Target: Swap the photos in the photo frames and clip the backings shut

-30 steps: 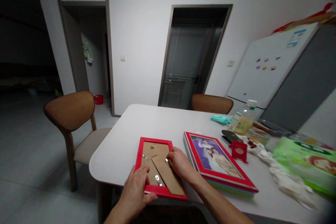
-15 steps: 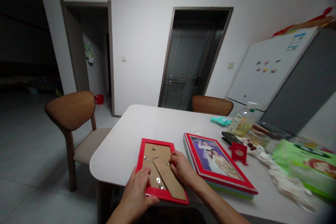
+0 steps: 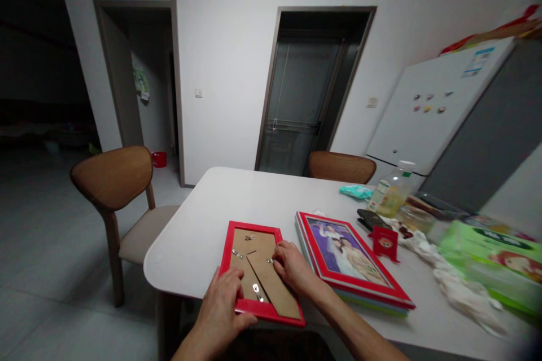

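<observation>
A red picture frame [image 3: 227, 248] lies face down at the table's near edge, its brown backing board [image 3: 241, 242] showing, with a slanted stand flap [image 3: 273, 282]. Small metal clips sit around the backing, such as the lower clip [image 3: 257, 292] and the left clip [image 3: 237, 254]. My left hand [image 3: 224, 304] grips the frame's lower left corner, thumb on the near edge. At the right side, the curled fingers of my right hand [image 3: 294, 268] press on the right clip [image 3: 270, 261], which they partly hide.
Right of my hands lies a stack of frames, topped by a red-framed wedding photo [image 3: 347, 254]. Beyond are a dark phone-like object [image 3: 372, 219], a red stand [image 3: 385, 242], a bottle [image 3: 392, 192], crumpled tissue [image 3: 451, 287] and a green tissue pack [image 3: 486, 254]. A chair [image 3: 114, 180] stands left.
The fingers of my right hand have shifted slightly at the right clip. My left hand and the frame stay in place; the view has tilted very slightly.
</observation>
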`<control>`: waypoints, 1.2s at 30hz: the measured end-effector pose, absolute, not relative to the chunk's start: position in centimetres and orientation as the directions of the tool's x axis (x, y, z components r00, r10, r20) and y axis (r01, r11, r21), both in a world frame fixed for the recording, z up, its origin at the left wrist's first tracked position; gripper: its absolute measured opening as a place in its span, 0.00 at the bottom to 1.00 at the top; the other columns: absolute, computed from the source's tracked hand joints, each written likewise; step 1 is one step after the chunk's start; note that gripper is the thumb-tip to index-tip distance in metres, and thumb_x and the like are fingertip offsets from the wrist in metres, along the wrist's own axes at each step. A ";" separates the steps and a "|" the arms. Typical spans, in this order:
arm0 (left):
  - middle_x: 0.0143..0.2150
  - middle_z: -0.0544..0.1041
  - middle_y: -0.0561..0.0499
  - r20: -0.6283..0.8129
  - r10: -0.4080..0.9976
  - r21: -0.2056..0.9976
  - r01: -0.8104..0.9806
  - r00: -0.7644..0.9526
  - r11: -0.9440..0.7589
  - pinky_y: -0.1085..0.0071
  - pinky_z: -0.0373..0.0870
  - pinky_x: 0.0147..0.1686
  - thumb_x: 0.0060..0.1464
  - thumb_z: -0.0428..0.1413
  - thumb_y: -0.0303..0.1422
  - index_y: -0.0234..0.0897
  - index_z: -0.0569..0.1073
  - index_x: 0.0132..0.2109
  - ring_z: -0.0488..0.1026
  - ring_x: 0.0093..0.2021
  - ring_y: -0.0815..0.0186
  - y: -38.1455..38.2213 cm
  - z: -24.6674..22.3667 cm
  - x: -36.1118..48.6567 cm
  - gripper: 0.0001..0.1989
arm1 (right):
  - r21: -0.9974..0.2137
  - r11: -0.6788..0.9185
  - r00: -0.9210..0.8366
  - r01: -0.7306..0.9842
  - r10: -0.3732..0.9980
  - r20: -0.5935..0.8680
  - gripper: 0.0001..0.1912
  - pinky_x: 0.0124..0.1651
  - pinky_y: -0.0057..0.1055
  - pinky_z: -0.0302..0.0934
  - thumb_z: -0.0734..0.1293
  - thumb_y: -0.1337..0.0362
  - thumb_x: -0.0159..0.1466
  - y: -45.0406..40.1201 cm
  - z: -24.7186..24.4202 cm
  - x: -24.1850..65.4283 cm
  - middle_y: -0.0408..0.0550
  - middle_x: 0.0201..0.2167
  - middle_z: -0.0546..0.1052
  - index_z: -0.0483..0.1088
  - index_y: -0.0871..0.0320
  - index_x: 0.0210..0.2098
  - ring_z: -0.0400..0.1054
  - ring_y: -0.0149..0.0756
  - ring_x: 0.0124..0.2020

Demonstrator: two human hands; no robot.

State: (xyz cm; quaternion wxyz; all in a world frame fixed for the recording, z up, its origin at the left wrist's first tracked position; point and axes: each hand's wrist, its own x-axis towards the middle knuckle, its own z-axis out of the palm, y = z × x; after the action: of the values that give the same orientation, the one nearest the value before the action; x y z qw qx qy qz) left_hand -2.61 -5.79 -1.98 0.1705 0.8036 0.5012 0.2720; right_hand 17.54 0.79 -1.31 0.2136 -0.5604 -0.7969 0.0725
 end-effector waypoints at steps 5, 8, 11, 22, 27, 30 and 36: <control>0.49 0.69 0.45 0.279 0.893 0.563 0.693 0.354 -0.450 0.50 0.47 0.54 0.34 0.61 0.30 0.38 0.65 0.29 0.62 0.51 0.54 -5.8 -2.0 -2.7 0.13 | -0.364 0.310 -0.232 0.878 0.942 0.243 0.08 0.39 0.28 0.53 0.57 0.71 0.54 1.1 -1.4 17.4 0.50 0.30 0.69 0.68 0.60 0.25 0.61 0.34 0.34; 0.48 0.70 0.45 0.289 0.890 0.572 0.682 0.353 -0.457 0.51 0.48 0.54 0.34 0.61 0.29 0.38 0.65 0.28 0.64 0.50 0.55 -5.8 -1.9 -2.7 0.13 | -0.380 0.317 -0.228 0.869 0.938 0.261 0.09 0.38 0.28 0.53 0.57 0.71 0.54 1.1 -1.6 17.1 0.50 0.31 0.70 0.68 0.60 0.25 0.62 0.34 0.35; 0.48 0.70 0.45 0.283 0.896 0.580 0.683 0.343 -0.445 0.53 0.51 0.53 0.33 0.61 0.29 0.38 0.65 0.29 0.63 0.50 0.56 -5.9 -1.7 -2.7 0.13 | -0.403 0.339 -0.250 0.850 0.933 0.259 0.07 0.38 0.27 0.53 0.59 0.70 0.54 1.1 -1.7 17.1 0.48 0.29 0.70 0.68 0.60 0.24 0.62 0.33 0.34; 0.48 0.70 0.45 0.270 0.903 0.580 0.693 0.333 -0.429 0.52 0.50 0.53 0.33 0.62 0.29 0.37 0.66 0.30 0.63 0.50 0.55 -5.9 -2.0 -2.5 0.14 | -0.331 0.349 -0.247 0.877 0.918 0.312 0.12 0.39 0.29 0.51 0.57 0.65 0.57 1.6 -1.5 15.6 0.49 0.31 0.72 0.72 0.58 0.30 0.61 0.36 0.35; 0.48 0.70 0.44 0.259 0.911 0.593 0.691 0.321 -0.412 0.53 0.51 0.53 0.32 0.62 0.27 0.37 0.66 0.29 0.63 0.50 0.56 -5.7 -2.1 -2.5 0.14 | -0.392 0.457 -0.371 0.798 0.886 0.278 0.11 0.38 0.26 0.51 0.59 0.63 0.56 2.3 -1.1 11.7 0.48 0.31 0.72 0.73 0.57 0.31 0.62 0.34 0.35; 0.46 0.70 0.44 0.263 0.910 0.599 0.685 0.320 -0.414 0.54 0.52 0.52 0.31 0.62 0.26 0.36 0.67 0.30 0.64 0.49 0.56 -5.7 -2.0 -2.4 0.15 | -0.382 0.469 -0.381 0.796 0.879 0.287 0.10 0.34 0.26 0.51 0.60 0.66 0.55 3.0 -1.4 10.2 0.48 0.27 0.72 0.73 0.58 0.28 0.62 0.33 0.31; 0.46 0.71 0.44 0.260 0.909 0.590 0.692 0.324 -0.416 0.55 0.53 0.52 0.30 0.63 0.27 0.35 0.67 0.30 0.64 0.49 0.56 -5.8 -1.9 -2.5 0.16 | -0.377 0.519 -0.439 0.767 0.853 0.283 0.10 0.34 0.25 0.51 0.60 0.71 0.52 3.5 -2.1 9.3 0.44 0.21 0.70 0.72 0.59 0.20 0.59 0.28 0.26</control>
State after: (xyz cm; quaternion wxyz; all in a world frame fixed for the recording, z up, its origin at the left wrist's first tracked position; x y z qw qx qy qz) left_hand -2.49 -5.75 -1.94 0.1902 0.7912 0.5060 0.2861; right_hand 9.30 3.47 -2.08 0.2230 -0.4806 -0.8426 0.0965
